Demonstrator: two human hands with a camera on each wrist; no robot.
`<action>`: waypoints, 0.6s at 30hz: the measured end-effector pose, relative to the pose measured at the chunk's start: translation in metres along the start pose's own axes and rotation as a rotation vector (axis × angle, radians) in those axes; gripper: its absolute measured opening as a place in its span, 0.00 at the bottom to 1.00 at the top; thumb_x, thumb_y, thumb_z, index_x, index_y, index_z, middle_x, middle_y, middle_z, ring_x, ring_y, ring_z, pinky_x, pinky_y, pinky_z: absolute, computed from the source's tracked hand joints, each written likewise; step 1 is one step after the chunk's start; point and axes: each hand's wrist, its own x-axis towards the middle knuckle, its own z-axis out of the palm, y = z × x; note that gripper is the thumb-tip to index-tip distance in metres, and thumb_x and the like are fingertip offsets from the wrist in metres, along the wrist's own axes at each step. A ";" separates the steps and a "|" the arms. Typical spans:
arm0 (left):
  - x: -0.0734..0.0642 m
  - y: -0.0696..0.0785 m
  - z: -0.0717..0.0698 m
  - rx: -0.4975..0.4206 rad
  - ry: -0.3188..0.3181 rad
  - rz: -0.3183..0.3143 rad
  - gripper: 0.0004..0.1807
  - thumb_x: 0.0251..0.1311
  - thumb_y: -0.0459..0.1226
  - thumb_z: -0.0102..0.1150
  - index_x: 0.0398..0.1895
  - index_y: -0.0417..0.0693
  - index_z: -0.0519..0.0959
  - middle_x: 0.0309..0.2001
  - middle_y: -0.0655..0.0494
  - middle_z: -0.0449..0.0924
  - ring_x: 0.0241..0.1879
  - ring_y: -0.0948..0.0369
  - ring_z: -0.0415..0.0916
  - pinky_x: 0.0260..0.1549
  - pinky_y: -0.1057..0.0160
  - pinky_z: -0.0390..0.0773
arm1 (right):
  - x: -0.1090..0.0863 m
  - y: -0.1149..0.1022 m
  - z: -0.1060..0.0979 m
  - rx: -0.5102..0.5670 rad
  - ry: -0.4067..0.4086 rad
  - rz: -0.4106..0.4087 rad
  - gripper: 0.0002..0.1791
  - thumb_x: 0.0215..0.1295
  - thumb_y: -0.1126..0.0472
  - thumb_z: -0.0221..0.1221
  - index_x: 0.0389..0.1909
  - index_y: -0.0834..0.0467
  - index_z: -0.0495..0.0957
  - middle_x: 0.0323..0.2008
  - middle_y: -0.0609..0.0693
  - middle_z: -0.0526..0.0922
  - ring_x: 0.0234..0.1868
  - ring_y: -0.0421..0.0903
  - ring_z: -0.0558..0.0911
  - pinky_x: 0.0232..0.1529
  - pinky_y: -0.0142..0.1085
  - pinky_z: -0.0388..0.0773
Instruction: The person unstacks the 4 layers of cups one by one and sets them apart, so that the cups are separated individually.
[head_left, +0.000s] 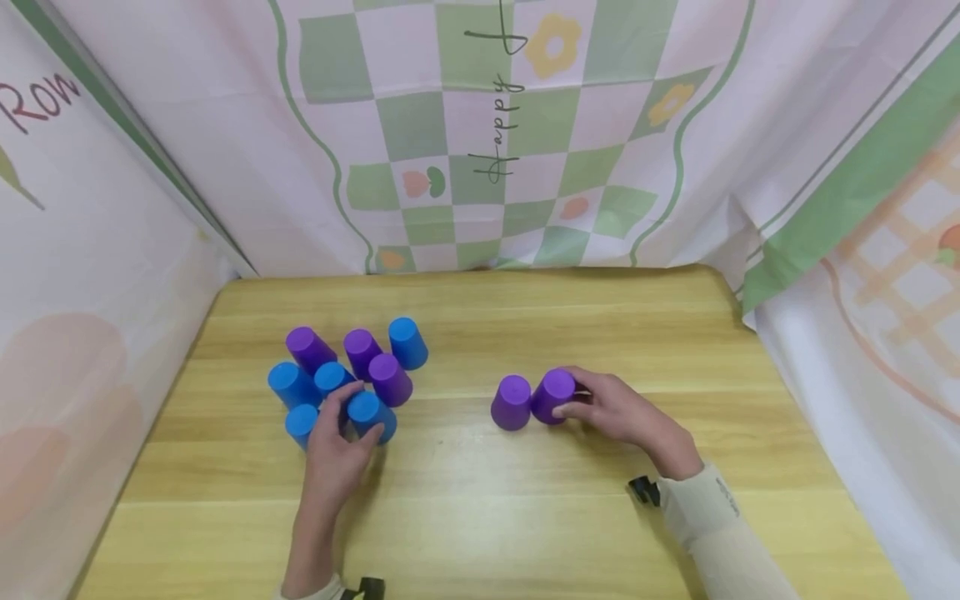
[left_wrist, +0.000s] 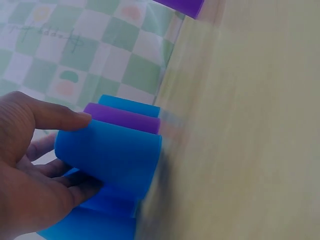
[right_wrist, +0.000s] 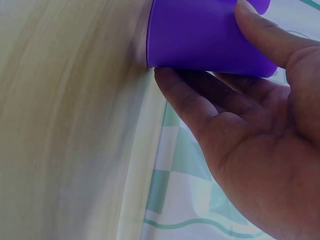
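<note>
Upside-down plastic cups in blue and purple stand on a wooden table. My left hand (head_left: 337, 454) holds the front-right blue cup (head_left: 367, 411) of the left group, thumb on its right side and fingers on its far left. In the left wrist view this blue cup (left_wrist: 112, 155) hides part of the cups behind it. Over on the right, my right hand (head_left: 618, 408) grips a purple cup (head_left: 553, 393) between thumb and fingers. Right beside that cup is another purple cup (head_left: 512, 403). The right wrist view shows the gripped purple cup (right_wrist: 200, 37) with its rim close to the tabletop.
Around my left hand stand more blue cups (head_left: 291, 383) and three purple cups (head_left: 390, 380), with one blue cup (head_left: 408, 343) at the back right of the group. A checked curtain (head_left: 480, 125) hangs along the table's (head_left: 465, 517) back edge, and cloth hangs on both sides.
</note>
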 end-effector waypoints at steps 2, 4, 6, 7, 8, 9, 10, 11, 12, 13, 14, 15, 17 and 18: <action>-0.002 0.003 0.000 -0.010 0.013 0.027 0.34 0.58 0.31 0.66 0.67 0.58 0.65 0.69 0.58 0.65 0.73 0.51 0.55 0.69 0.41 0.59 | 0.000 0.000 0.000 -0.004 -0.002 -0.004 0.21 0.63 0.49 0.64 0.57 0.45 0.76 0.50 0.42 0.83 0.54 0.44 0.81 0.58 0.45 0.78; -0.004 0.007 0.000 -0.026 0.032 0.065 0.34 0.58 0.31 0.66 0.67 0.58 0.65 0.68 0.59 0.66 0.72 0.52 0.57 0.69 0.42 0.60 | 0.001 0.000 -0.001 -0.009 0.000 -0.006 0.21 0.63 0.49 0.64 0.57 0.45 0.76 0.50 0.42 0.83 0.54 0.44 0.81 0.58 0.45 0.78; -0.005 0.011 -0.001 -0.041 0.060 0.115 0.34 0.59 0.30 0.66 0.67 0.58 0.66 0.68 0.60 0.67 0.72 0.54 0.58 0.69 0.43 0.61 | 0.002 -0.001 -0.001 -0.006 0.001 -0.006 0.21 0.63 0.50 0.64 0.57 0.44 0.76 0.50 0.42 0.83 0.54 0.44 0.81 0.58 0.45 0.78; -0.006 0.013 -0.002 -0.048 0.076 0.149 0.34 0.58 0.30 0.66 0.67 0.57 0.66 0.68 0.60 0.67 0.72 0.54 0.59 0.68 0.43 0.62 | 0.001 -0.001 -0.001 -0.003 0.001 -0.005 0.20 0.63 0.50 0.64 0.56 0.44 0.76 0.50 0.42 0.83 0.54 0.44 0.81 0.57 0.45 0.78; -0.006 0.014 -0.002 -0.055 0.090 0.183 0.34 0.58 0.29 0.66 0.67 0.56 0.67 0.67 0.60 0.68 0.71 0.54 0.60 0.68 0.44 0.63 | 0.001 -0.001 -0.001 -0.003 0.001 -0.007 0.20 0.63 0.50 0.64 0.56 0.44 0.76 0.49 0.42 0.83 0.54 0.44 0.81 0.57 0.45 0.78; -0.007 0.016 -0.002 -0.066 0.102 0.218 0.34 0.58 0.28 0.66 0.67 0.55 0.67 0.67 0.59 0.68 0.71 0.55 0.60 0.67 0.44 0.63 | 0.001 -0.001 -0.001 -0.001 0.002 -0.008 0.20 0.63 0.50 0.64 0.56 0.44 0.76 0.49 0.42 0.83 0.53 0.43 0.81 0.57 0.46 0.78; -0.007 0.018 -0.002 -0.074 0.114 0.252 0.33 0.58 0.28 0.66 0.66 0.54 0.68 0.67 0.60 0.69 0.71 0.56 0.60 0.67 0.44 0.64 | 0.001 -0.001 -0.001 -0.001 0.002 -0.009 0.20 0.63 0.50 0.64 0.56 0.44 0.76 0.49 0.42 0.83 0.53 0.43 0.81 0.57 0.45 0.78; -0.008 0.020 -0.002 -0.086 0.124 0.291 0.33 0.58 0.27 0.65 0.66 0.53 0.68 0.66 0.58 0.69 0.71 0.56 0.60 0.67 0.45 0.64 | 0.000 -0.001 -0.001 -0.002 0.003 -0.011 0.20 0.63 0.50 0.64 0.56 0.44 0.76 0.49 0.42 0.83 0.53 0.43 0.81 0.57 0.46 0.78; -0.008 0.022 -0.002 -0.100 0.132 0.327 0.33 0.57 0.26 0.65 0.66 0.52 0.69 0.66 0.57 0.70 0.71 0.57 0.61 0.67 0.45 0.64 | 0.000 -0.001 -0.001 -0.002 0.003 -0.013 0.20 0.63 0.51 0.64 0.56 0.44 0.76 0.49 0.42 0.83 0.53 0.43 0.81 0.57 0.46 0.78; -0.008 0.024 -0.002 -0.119 0.138 0.365 0.32 0.57 0.26 0.65 0.65 0.51 0.70 0.65 0.56 0.71 0.71 0.58 0.61 0.68 0.47 0.64 | 0.000 -0.001 -0.001 -0.001 0.001 -0.015 0.20 0.63 0.51 0.64 0.56 0.44 0.76 0.49 0.42 0.83 0.53 0.44 0.81 0.57 0.46 0.78; -0.008 0.026 -0.001 -0.140 0.141 0.400 0.32 0.56 0.25 0.65 0.65 0.51 0.70 0.65 0.54 0.71 0.71 0.59 0.62 0.68 0.48 0.63 | 0.000 -0.002 -0.001 -0.001 0.002 -0.014 0.20 0.63 0.51 0.64 0.56 0.44 0.76 0.49 0.42 0.83 0.53 0.44 0.81 0.57 0.46 0.78; -0.008 0.027 -0.001 -0.166 0.141 0.433 0.32 0.56 0.24 0.65 0.64 0.51 0.71 0.64 0.53 0.72 0.71 0.59 0.62 0.69 0.50 0.63 | -0.001 -0.002 0.000 -0.001 0.004 -0.013 0.20 0.63 0.51 0.65 0.56 0.44 0.76 0.49 0.42 0.83 0.54 0.44 0.81 0.57 0.46 0.78; -0.007 0.030 0.001 -0.209 0.137 0.490 0.32 0.56 0.24 0.64 0.64 0.51 0.71 0.63 0.53 0.73 0.70 0.59 0.64 0.69 0.53 0.63 | -0.001 -0.002 0.000 0.004 0.003 -0.008 0.20 0.63 0.51 0.65 0.56 0.45 0.76 0.49 0.43 0.83 0.54 0.45 0.81 0.57 0.47 0.78; -0.007 0.031 0.002 -0.232 0.135 0.513 0.31 0.56 0.24 0.64 0.63 0.51 0.72 0.62 0.53 0.74 0.69 0.59 0.65 0.69 0.55 0.63 | -0.001 -0.003 0.000 0.005 0.003 -0.009 0.20 0.63 0.51 0.64 0.56 0.45 0.76 0.50 0.43 0.83 0.54 0.45 0.81 0.57 0.47 0.78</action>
